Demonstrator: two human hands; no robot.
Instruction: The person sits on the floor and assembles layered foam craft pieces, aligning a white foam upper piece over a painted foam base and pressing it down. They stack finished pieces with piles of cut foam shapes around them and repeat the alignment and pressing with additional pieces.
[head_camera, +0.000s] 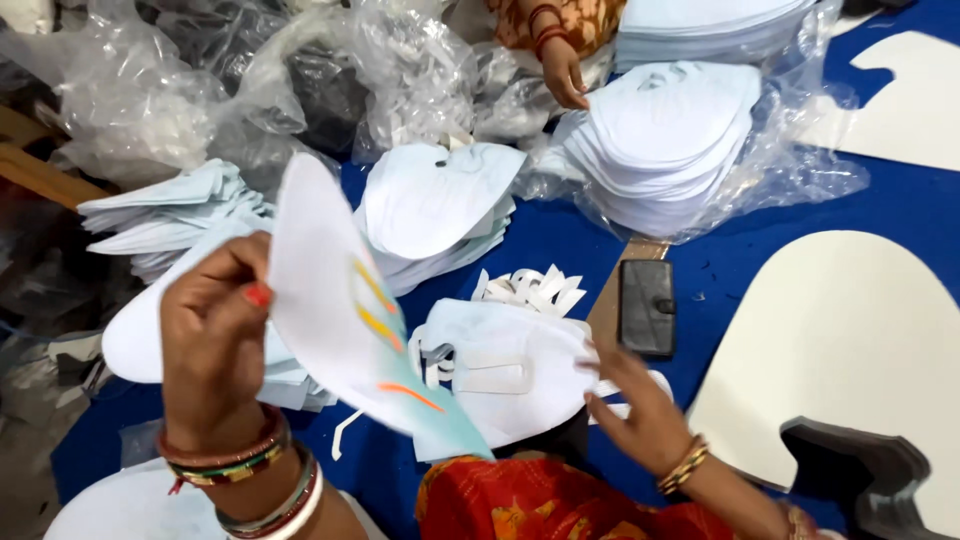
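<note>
My left hand (215, 340) pinches a thin white card cut-out (340, 310) with orange, yellow and pale blue print, held up on edge over my lap. Behind it, a stack of similar white pieces (130, 340) rests under the same hand. My right hand (635, 405), fingers spread, hovers at the right edge of a white cut-out with punched slots (500, 365) lying on the blue cloth (560, 235). Loose white paper scraps (530, 290) lie just beyond it.
A black wallet (646, 306) lies on a cardboard strip. Stacks of white cut-outs (435, 205) (665, 140) sit ahead, one in clear plastic. Another person's hand (563, 72) touches the far stack. Crumpled plastic bags (200, 80) fill the back left. A large white board (850, 340) lies at right.
</note>
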